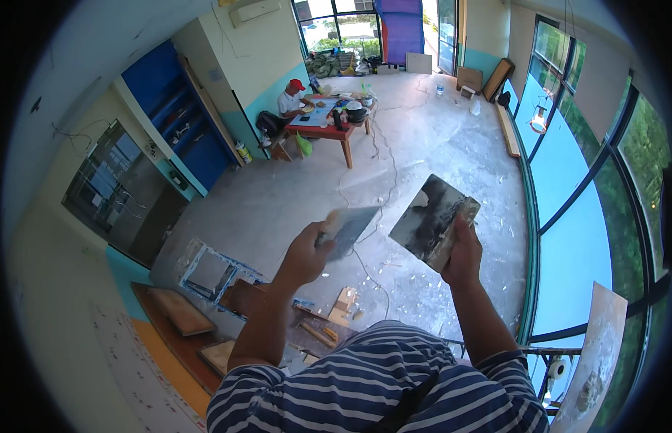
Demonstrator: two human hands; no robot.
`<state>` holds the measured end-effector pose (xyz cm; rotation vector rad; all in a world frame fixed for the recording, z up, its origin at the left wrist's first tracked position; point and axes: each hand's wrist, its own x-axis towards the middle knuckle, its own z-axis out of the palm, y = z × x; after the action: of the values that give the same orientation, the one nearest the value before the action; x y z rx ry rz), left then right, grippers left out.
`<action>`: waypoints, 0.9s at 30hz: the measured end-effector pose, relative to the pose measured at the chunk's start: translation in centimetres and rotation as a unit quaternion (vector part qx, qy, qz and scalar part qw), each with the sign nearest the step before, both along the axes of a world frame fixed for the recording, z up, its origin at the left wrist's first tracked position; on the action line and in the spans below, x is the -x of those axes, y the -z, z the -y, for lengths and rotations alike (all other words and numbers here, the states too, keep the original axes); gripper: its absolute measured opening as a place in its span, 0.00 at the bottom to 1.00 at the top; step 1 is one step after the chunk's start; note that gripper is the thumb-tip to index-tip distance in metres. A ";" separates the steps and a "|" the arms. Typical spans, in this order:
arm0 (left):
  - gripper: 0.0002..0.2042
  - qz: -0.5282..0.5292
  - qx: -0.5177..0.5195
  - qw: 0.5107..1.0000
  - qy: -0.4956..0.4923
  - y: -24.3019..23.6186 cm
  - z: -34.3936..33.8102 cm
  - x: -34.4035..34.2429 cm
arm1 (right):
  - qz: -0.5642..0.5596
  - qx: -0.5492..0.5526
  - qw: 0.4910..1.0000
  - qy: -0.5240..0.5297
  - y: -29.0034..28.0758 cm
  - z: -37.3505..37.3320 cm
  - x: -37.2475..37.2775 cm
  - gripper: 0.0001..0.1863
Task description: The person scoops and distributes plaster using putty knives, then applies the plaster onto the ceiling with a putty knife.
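Observation:
Fingers closed, my left hand (306, 254) grips a wide putty knife (352, 229) with a pale metal blade, slightly blurred, pointing inward to the right. My right hand (463, 252) is closed round the thick back edge of a broad, dark rectangular plastering blade (428, 220). Whitish putty clings to its face, with a small lump near its upper left part and more along the held edge. Both tools are held up in front of me, apart from each other, with the floor far below.
A person in a red cap (291, 97) sits at a red-edged table (338, 133). Below left are a blue-stained stepladder (206, 270), wood boards (179, 310) and a hammer (318, 334). Cables (372, 278) cross the floor (242, 209). Windows line the right; a stained board (592, 361) leans nearby.

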<state>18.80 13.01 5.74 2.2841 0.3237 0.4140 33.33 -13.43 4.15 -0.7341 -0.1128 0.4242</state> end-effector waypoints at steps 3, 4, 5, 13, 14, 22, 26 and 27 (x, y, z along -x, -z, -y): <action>0.17 0.205 -0.150 0.966 0.047 -0.1 0.4 -0.1 | 0.045 -0.013 0.993 0.107 -1.5 -1.4 0.6 0.21; 0.18 0.305 -0.276 0.909 0.071 -0.2 0.4 -0.2 | 0.077 -0.018 0.989 0.129 -1.7 -1.7 0.7 0.21; 0.20 0.311 -0.285 0.904 0.068 -0.7 0.9 0.0 | 0.107 -0.022 0.982 0.152 -1.8 -1.9 0.8 0.22; 0.16 0.343 -0.378 0.858 0.061 -1.2 2.0 -0.8 | 0.234 -0.001 0.952 0.198 -3.2 -3.2 2.6 0.23; 0.15 0.351 -0.389 0.850 0.051 -1.3 2.0 -0.8 | 0.236 -0.003 0.951 0.198 -3.4 -3.3 2.9 0.23; 0.15 0.369 -0.397 0.839 0.038 -1.3 1.1 -1.1 | 0.342 0.033 0.916 0.208 -5.5 -3.1 4.4 0.21; 0.16 0.378 -0.400 0.834 0.037 -1.8 1.0 -1.3 | 0.355 0.027 0.912 0.202 -6.1 -2.9 4.7 0.21; 0.16 0.380 -0.402 0.832 0.036 -2.1 1.0 -1.4 | 0.353 0.025 0.915 0.195 -6.3 -2.9 4.8 0.21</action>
<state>20.21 12.01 7.81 2.6302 -0.4331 1.5980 28.53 -10.49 10.43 -0.9119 -0.6256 -0.2382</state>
